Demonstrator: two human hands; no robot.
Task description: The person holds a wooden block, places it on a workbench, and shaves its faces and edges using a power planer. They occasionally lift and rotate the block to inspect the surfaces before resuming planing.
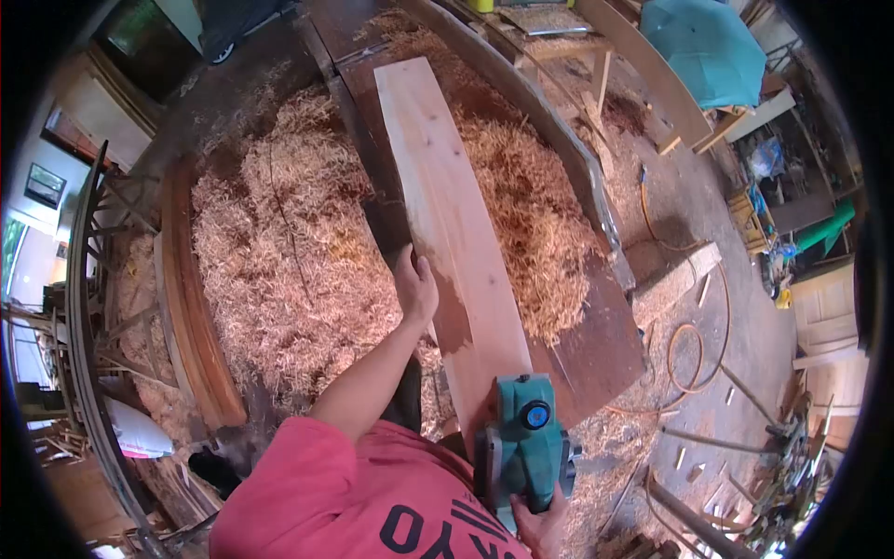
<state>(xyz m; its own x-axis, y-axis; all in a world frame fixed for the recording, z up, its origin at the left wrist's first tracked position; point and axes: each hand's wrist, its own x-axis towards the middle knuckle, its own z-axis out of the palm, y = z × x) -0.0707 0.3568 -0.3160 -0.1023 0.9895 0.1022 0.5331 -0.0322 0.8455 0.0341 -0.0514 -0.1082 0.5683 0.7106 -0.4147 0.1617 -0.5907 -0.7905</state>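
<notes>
A long, pale wooden board (456, 205) lies lengthwise in front of me, with a darker reddish patch along its left side. My left hand (416, 284) is at the board's left edge, closed around it, with the thumb toward the top; some of its fingers are hidden. A green electric planer (531, 433) sits at the near end of the board, close to my body. My right hand (543, 524) is wrapped around the planer's rear handle, partly cut off by the bottom of the view.
Curly wood shavings (289, 233) are heaped left of the board, with another pile (526, 224) on the right over a brown work surface (605, 373). An orange hose (689, 349) coils on the floor. Wood offcuts (717, 503) lie at lower right, and a teal umbrella (703, 51) stands at upper right.
</notes>
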